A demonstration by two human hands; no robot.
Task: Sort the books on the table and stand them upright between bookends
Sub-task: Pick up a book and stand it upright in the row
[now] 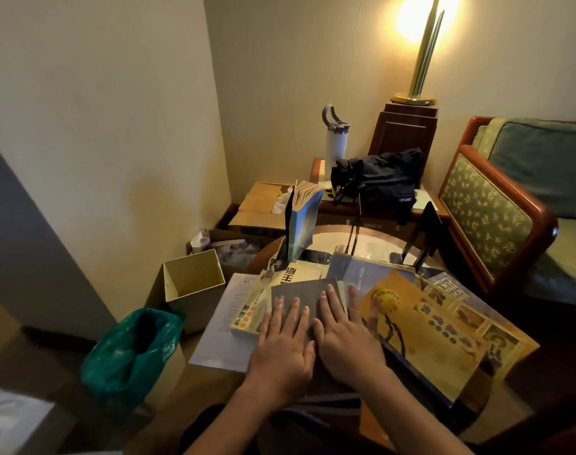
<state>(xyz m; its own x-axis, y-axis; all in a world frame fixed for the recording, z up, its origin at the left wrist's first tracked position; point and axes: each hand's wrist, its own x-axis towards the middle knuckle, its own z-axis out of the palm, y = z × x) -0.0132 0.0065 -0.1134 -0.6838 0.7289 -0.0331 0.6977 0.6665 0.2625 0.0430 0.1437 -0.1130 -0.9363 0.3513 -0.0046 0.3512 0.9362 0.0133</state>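
Left hand (284, 348) and right hand (347, 339) lie open, flat, gripping nothing, on a grey book (304, 295); behind it, a blue paperback (301, 224) stands upright.

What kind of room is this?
Probably a hotel room or a sitting room. A brass lamp glows in the corner, a cushioned wooden armchair stands beside the round table, and a dark bag sits on a side table.
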